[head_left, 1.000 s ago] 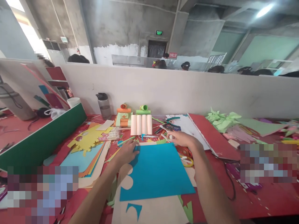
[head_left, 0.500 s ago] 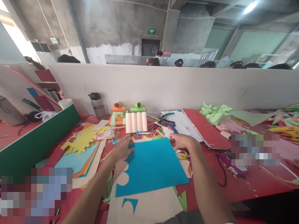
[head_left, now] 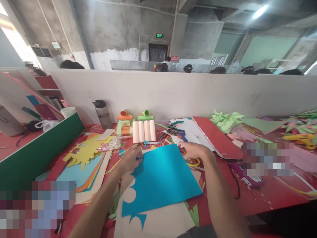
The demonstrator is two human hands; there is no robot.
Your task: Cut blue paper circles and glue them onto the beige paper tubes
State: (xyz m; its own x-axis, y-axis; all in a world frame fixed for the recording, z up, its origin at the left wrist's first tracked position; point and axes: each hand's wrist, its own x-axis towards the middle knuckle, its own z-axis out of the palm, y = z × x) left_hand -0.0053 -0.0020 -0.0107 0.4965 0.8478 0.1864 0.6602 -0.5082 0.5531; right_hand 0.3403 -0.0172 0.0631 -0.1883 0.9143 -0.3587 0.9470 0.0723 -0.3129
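A bright blue paper sheet (head_left: 165, 178) with a scalloped left edge lies in front of me, its surface slightly bowed. My left hand (head_left: 133, 158) is closed on the sheet's upper left edge, fingers bent over it. Beside the upper right corner, my right hand (head_left: 194, 150) has curled fingers; what they hold, if anything, is hidden. A yellow ring-shaped thing (head_left: 194, 162) shows just below that hand. Under the blue sheet is a cream sheet (head_left: 158, 223), with a small blue offcut (head_left: 139, 220) partly tucked beneath the blue edge.
Cream paper rolls (head_left: 144, 131) stand beyond the sheet, beside orange and green rolled paper pieces (head_left: 124, 124). Left are a yellow cut-out (head_left: 83, 150), stacked coloured paper (head_left: 79, 172) and a bottle (head_left: 102, 114). Pliers (head_left: 177, 124) and crumpled green paper (head_left: 226, 120) lie right, before a white partition (head_left: 160, 92).
The blue sheet has turned slightly and its lower left corner has shifted toward me, covering part of the blue offcut. Both hands stay near the same spots; the view has shifted slightly.
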